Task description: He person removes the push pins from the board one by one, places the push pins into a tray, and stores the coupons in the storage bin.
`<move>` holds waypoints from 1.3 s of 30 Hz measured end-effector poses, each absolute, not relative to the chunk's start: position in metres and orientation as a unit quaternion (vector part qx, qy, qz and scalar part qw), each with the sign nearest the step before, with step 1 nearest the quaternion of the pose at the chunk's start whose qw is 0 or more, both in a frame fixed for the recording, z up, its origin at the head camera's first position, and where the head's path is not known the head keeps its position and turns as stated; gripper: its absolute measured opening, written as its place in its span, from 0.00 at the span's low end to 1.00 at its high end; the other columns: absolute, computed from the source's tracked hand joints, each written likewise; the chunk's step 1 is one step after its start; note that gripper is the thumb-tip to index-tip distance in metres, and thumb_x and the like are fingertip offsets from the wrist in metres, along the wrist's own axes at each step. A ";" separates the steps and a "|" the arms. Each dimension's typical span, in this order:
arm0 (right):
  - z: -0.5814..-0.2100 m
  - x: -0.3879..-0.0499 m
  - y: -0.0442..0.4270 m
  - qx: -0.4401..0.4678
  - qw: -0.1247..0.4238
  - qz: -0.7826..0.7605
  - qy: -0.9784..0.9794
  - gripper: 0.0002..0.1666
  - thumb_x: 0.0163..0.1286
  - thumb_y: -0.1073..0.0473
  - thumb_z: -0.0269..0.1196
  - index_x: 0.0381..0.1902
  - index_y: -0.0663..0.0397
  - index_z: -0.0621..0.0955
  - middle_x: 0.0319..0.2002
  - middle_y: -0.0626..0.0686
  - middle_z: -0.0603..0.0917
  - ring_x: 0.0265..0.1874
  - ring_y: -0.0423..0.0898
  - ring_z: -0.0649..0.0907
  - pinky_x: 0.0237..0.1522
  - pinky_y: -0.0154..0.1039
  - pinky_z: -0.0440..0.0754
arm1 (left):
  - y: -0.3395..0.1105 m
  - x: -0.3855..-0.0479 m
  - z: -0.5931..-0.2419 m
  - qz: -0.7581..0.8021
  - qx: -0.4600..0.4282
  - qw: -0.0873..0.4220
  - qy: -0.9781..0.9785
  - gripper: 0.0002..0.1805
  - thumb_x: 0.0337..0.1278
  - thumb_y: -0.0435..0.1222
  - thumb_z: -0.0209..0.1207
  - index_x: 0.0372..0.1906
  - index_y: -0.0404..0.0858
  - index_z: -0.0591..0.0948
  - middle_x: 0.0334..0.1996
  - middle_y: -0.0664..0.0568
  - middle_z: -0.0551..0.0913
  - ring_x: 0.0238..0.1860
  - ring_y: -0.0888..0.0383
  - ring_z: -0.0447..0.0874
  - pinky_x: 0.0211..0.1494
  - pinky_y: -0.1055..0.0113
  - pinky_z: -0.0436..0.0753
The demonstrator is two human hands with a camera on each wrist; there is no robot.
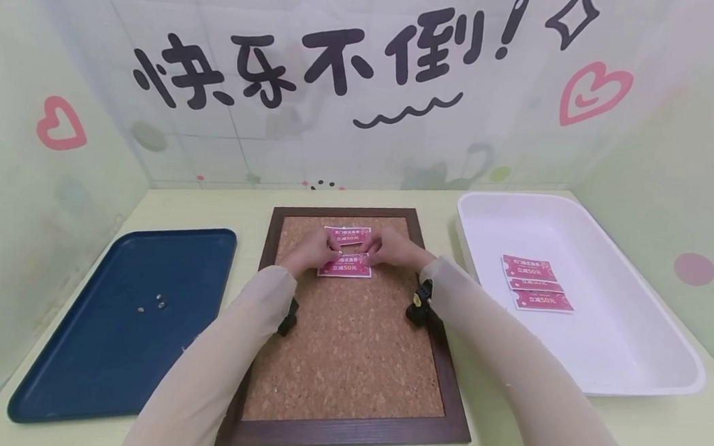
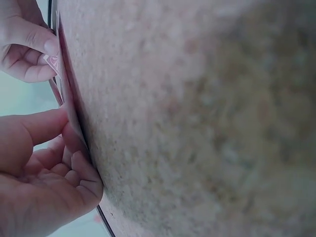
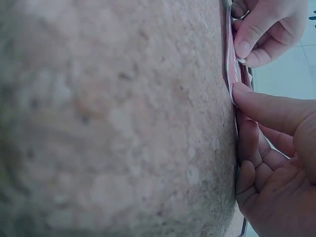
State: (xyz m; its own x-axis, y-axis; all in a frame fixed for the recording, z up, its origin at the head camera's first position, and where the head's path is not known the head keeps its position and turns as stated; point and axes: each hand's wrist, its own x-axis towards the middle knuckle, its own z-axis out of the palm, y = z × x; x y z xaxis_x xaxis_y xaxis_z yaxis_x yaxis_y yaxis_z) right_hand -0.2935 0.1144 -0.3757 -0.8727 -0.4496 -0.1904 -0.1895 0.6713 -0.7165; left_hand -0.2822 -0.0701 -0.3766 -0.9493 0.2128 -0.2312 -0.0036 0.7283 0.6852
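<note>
Two pink coupons lie one above the other on the upper part of a framed cork board [image 1: 349, 345]. My left hand [image 1: 311, 253] is at the left of the lower coupon [image 1: 345, 269], pinching a small, pale thumbtack [image 3: 241, 60] between thumb and finger. My right hand [image 1: 396, 246] pinches the lower coupon's upper right corner, which curls up in the left wrist view. Just above the fingers lies the upper coupon [image 1: 349, 234]. The tack's point is hidden.
To the left, a dark blue tray [image 1: 110, 351] holds several small tacks [image 1: 160, 301]. A white tub [image 1: 606, 361] stands to the right, with overlapping pink coupons [image 1: 542, 301] inside. A printed cloth wall [image 1: 361, 155] rises behind the board.
</note>
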 end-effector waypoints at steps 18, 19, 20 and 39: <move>-0.377 -0.295 0.114 -0.171 0.166 -0.368 0.899 0.09 0.61 0.62 0.63 0.38 0.60 0.83 0.30 0.53 0.83 0.27 0.44 0.76 0.29 0.32 0.70 | -0.077 -0.281 -0.373 0.379 0.077 0.164 0.907 0.06 0.58 0.32 0.57 0.34 0.32 0.81 0.27 0.47 0.78 0.23 0.59 0.73 0.25 0.71 0.70; -0.377 -0.295 0.114 -0.170 0.166 -0.372 0.897 0.09 0.61 0.62 0.63 0.38 0.60 0.83 0.30 0.53 0.83 0.27 0.44 0.77 0.29 0.32 0.71 | -0.077 -0.281 -0.372 0.381 0.078 0.163 0.907 0.06 0.58 0.32 0.57 0.34 0.32 0.81 0.27 0.47 0.78 0.24 0.59 0.73 0.25 0.71 0.70; -0.376 -0.295 0.114 -0.169 0.166 -0.376 0.896 0.09 0.61 0.62 0.63 0.38 0.60 0.83 0.30 0.52 0.83 0.27 0.44 0.77 0.30 0.32 0.71 | -0.077 -0.280 -0.371 0.382 0.078 0.163 0.906 0.06 0.58 0.33 0.57 0.35 0.32 0.80 0.27 0.47 0.78 0.25 0.59 0.73 0.25 0.72 0.70; -0.347 -0.288 0.115 -0.182 0.123 -0.401 0.889 0.07 0.59 0.62 0.65 0.35 0.59 0.83 0.30 0.53 0.83 0.33 0.46 0.80 0.36 0.37 0.76 | -0.098 -0.280 -0.348 0.381 0.103 0.143 0.908 0.11 0.58 0.35 0.56 0.40 0.30 0.81 0.38 0.44 0.79 0.36 0.54 0.72 0.36 0.66 0.71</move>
